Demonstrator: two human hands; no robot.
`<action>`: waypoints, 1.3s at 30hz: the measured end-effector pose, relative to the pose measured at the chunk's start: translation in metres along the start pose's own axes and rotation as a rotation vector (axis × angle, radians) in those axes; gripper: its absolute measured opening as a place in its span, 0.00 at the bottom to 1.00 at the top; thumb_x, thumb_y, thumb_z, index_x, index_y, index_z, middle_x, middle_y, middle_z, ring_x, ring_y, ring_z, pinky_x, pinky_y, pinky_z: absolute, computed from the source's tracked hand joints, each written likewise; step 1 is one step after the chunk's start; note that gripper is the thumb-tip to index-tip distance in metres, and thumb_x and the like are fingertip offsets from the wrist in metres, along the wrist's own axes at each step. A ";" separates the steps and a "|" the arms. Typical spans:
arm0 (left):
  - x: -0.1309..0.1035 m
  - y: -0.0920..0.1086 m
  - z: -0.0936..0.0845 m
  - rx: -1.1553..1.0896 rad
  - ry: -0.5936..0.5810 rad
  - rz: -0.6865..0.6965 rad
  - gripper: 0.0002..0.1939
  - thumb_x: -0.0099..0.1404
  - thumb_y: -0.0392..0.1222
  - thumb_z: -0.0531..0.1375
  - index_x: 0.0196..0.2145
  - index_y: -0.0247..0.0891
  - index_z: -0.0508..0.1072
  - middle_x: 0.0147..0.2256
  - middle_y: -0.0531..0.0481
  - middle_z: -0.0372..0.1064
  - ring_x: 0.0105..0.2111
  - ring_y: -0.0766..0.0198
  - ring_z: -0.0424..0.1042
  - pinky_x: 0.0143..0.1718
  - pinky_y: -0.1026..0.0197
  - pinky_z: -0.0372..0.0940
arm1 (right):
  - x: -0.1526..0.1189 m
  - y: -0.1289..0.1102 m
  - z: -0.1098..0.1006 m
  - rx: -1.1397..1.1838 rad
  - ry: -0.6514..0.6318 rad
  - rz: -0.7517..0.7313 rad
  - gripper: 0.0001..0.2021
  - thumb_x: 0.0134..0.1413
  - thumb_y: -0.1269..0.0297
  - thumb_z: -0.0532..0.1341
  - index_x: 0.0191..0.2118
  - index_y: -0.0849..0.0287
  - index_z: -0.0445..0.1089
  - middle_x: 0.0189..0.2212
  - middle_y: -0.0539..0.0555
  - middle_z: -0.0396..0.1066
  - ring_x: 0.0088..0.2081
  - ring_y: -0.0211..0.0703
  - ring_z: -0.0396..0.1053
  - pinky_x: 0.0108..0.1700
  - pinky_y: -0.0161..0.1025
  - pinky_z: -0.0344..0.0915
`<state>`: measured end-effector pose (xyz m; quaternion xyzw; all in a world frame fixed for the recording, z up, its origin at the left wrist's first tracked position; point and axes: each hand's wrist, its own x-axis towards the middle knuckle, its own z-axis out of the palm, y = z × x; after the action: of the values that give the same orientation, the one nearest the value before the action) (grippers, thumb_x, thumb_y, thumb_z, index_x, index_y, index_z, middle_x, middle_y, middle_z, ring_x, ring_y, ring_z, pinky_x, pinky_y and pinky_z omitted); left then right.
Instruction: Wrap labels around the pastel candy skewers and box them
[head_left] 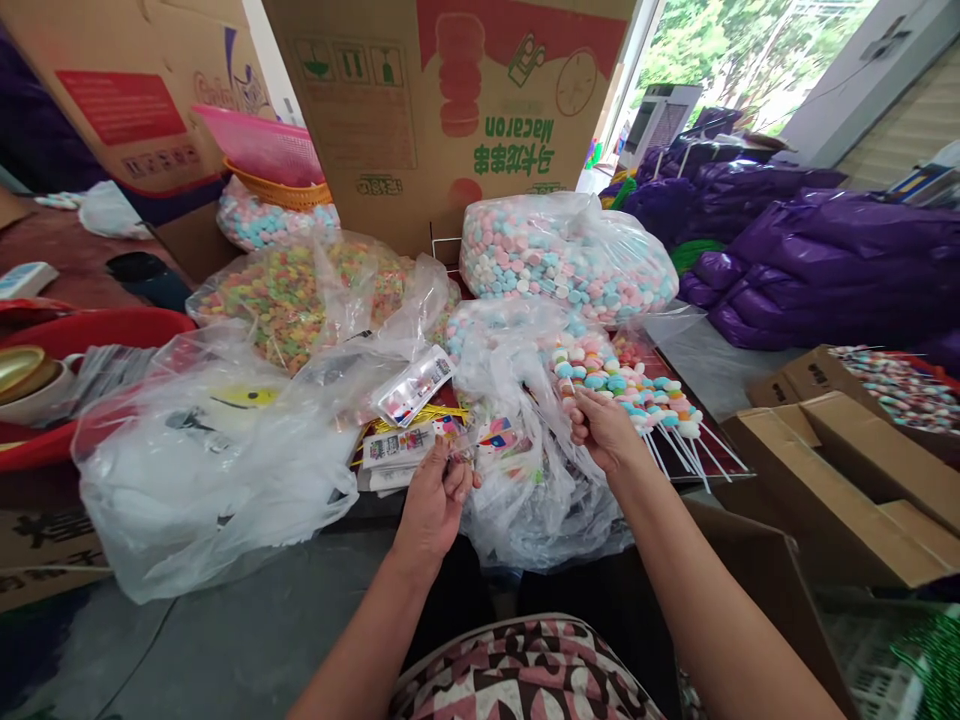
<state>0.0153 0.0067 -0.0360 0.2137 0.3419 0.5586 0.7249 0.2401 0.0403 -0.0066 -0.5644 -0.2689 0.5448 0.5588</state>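
Observation:
My left hand (439, 490) is closed, its fingertips pinched on a small printed plastic wrapper (495, 436) above a clear plastic bag (517, 500) in front of me. To its left lies a pile of printed wrappers (390, 447) with gold twist ties (439, 412). My right hand (604, 430) has its thumb and fingers pressed together at the left end of a heap of marshmallow skewers (634, 385), whose white sticks point toward the lower right. What those fingers hold, if anything, is too small to make out.
Bags of pastel marshmallows (562, 255) and gummy candy (292, 300) stand behind. A crumpled plastic bag (210, 470) lies left, beside a red basin (97, 330). A tall cardboard box (450, 120) blocks the back; an open carton (847, 480) and purple sacks (840, 260) are right.

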 end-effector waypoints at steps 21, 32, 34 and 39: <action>0.005 0.011 0.001 0.004 -0.099 0.032 0.24 0.58 0.56 0.67 0.21 0.37 0.63 0.11 0.64 0.43 0.12 0.75 0.50 0.27 0.63 0.64 | -0.112 0.045 -0.075 -0.132 -0.137 -0.013 0.18 0.49 0.49 0.69 0.39 0.58 0.75 0.15 0.43 0.58 0.15 0.31 0.53 0.19 0.33 0.50; -0.001 0.006 -0.004 0.025 -0.146 0.020 0.24 0.56 0.53 0.69 0.20 0.39 0.59 0.11 0.65 0.45 0.12 0.75 0.51 0.28 0.62 0.65 | -0.126 0.039 -0.087 -0.465 -0.258 -0.088 0.21 0.56 0.44 0.62 0.43 0.57 0.78 0.17 0.46 0.58 0.17 0.33 0.57 0.19 0.33 0.54; -0.002 0.007 -0.004 0.033 -0.151 0.026 0.24 0.56 0.54 0.69 0.21 0.38 0.60 0.11 0.65 0.45 0.12 0.75 0.51 0.27 0.63 0.66 | -0.125 0.038 -0.087 -0.525 -0.248 -0.093 0.23 0.55 0.42 0.62 0.43 0.57 0.78 0.17 0.46 0.58 0.17 0.34 0.57 0.19 0.33 0.54; 0.000 0.009 -0.009 0.071 -0.150 0.018 0.24 0.53 0.54 0.70 0.21 0.38 0.61 0.11 0.65 0.46 0.12 0.75 0.53 0.28 0.63 0.68 | -0.124 0.030 -0.090 -0.612 -0.213 -0.053 0.28 0.49 0.36 0.62 0.40 0.57 0.78 0.16 0.46 0.57 0.17 0.34 0.57 0.19 0.34 0.54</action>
<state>0.0028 0.0086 -0.0361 0.2832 0.3044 0.5350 0.7355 0.2813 -0.1102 -0.0153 -0.6388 -0.4920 0.4799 0.3458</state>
